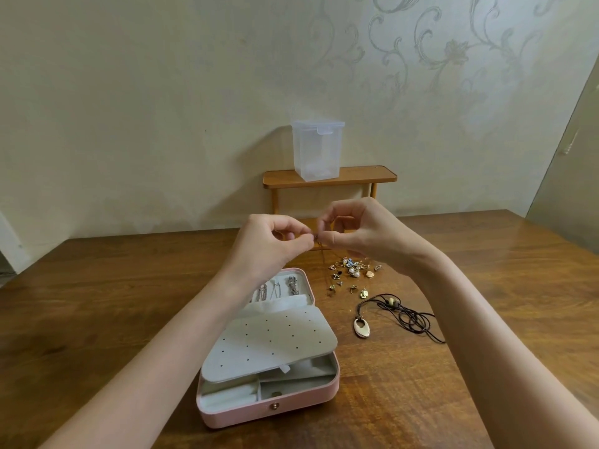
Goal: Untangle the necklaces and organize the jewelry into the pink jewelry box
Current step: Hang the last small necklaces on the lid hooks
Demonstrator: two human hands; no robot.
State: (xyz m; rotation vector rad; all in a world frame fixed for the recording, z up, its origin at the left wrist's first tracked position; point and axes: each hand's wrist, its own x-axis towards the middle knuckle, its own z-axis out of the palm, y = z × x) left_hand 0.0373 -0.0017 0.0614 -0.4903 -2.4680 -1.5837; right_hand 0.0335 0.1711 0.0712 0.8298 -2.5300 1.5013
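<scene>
The pink jewelry box [291,403] lies open on the table, its grey perforated earring panel [275,341] tilted over the lower compartments. Several silver chains [278,288] hang in its lid section. Above the table, my left hand [270,244] and my right hand [363,236] are raised close together; each pinches an end of a thin gold chain [322,264] that dangles between them. A pile of small earrings and charms [351,273] lies beyond the box. A black cord necklace [405,314] with an oval pendant [361,327] lies to the right.
A small wooden shelf [330,178] stands at the table's far edge against the wall, with a clear plastic container [317,150] on it. The wooden table [113,303] spreads wide on both sides of the box.
</scene>
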